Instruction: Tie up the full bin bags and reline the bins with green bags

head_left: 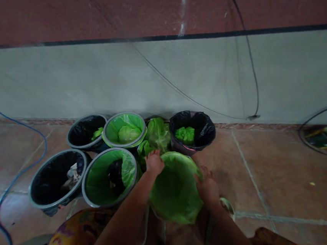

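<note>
A grey wall [69, 78] closes off the far side; tiled floor [276, 175] lies open to the right. Five bins cluster against it (two lined green [109, 177], three black [52, 179]). Nearest, a green bag [174, 189] is spread wide open, left hand [153, 163] gripping its far-left rim, right hand [208, 186] gripping the right edge. A blue cable [34, 141] loops left.

A dim room has a floor of large reddish-brown tiles [276, 175] meeting a pale grey wall [69, 78] with a dark red upper band [105, 5], thin black cables [252, 69] hanging down it, and a blue cable [29, 163] trailing across the floor.
</note>
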